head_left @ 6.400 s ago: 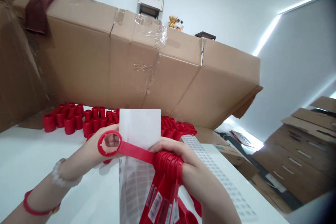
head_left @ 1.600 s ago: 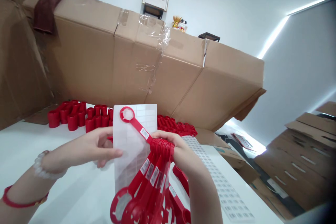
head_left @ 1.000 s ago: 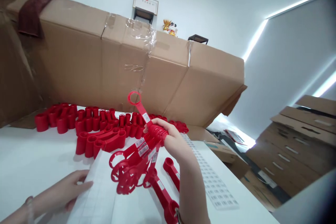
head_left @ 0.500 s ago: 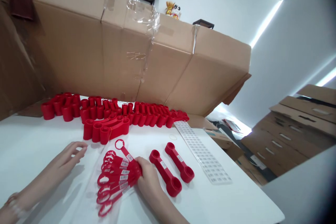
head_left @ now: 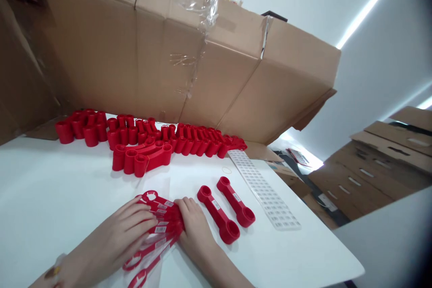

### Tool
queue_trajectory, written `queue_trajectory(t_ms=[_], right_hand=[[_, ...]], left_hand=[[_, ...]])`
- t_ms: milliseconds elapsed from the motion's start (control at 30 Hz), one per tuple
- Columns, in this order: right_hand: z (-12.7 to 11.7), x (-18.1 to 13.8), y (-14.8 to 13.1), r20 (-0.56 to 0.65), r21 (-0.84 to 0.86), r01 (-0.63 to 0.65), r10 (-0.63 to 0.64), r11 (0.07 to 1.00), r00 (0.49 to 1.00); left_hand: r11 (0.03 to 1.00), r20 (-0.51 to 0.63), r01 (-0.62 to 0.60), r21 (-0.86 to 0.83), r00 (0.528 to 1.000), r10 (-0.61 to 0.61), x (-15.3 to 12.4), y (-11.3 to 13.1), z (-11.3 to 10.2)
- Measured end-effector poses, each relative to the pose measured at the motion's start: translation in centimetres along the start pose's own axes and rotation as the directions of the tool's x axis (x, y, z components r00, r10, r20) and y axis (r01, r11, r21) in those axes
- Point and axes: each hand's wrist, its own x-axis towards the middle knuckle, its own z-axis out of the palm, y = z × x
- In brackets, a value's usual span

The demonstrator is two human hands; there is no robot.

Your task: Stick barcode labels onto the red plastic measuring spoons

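Note:
A fan of flat red plastic pieces with ring ends and barcode labels [head_left: 158, 220] lies on a white label sheet [head_left: 158, 189] on the white table [head_left: 50, 198]. My right hand [head_left: 194, 229] is closed on the bundled ends of the fan. Fingers of my left hand [head_left: 124, 229] are stretched flat across the ring ends. Just right of my right hand lie two thicker red double-ended pieces [head_left: 219, 211], [head_left: 236, 201] with labels.
Rows of red double-ended pieces [head_left: 151, 137] stand along a big taped cardboard box [head_left: 202, 67] at the back, with three more [head_left: 141, 159] in front. A strip of barcode labels [head_left: 263, 189] lies right. The table edge [head_left: 337, 252] drops to cardboard boxes [head_left: 378, 162].
The bundle came down from the air onto the sheet on the table. My left hand let go of the sheet and now lies on the fanned pieces.

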Motion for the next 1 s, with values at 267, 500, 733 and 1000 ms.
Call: queue_trajectory(t_ms=[267, 500, 733, 1000], right_hand=[[0.0, -0.4, -0.2, -0.017, 0.093, -0.045, 0.047, 0.995, 0.999], [0.8, -0.5, -0.2, -0.023, 0.043, -0.027, 0.028, 0.999, 0.999], [1.2, -0.5, 0.0, -0.043, 0.014, -0.024, 0.025, 1.000, 0.999], [1.3, -0.4, -0.2, -0.072, 0.043, -0.029, 0.032, 0.999, 0.997]], left_hand=[[0.996, -0.160, -0.068, -0.053, 0.985, 0.059, -1.4, -1.8, 1.4], [0.956, -0.130, 0.163, -0.242, 0.971, -0.199, -0.2, -0.7, -0.1], [0.869, -0.017, 0.353, -0.346, 0.924, -0.382, -0.9, 0.2, -0.5], [0.823, 0.048, 0.431, -0.369, 0.894, -0.446, -1.9, 0.5, 0.2]])
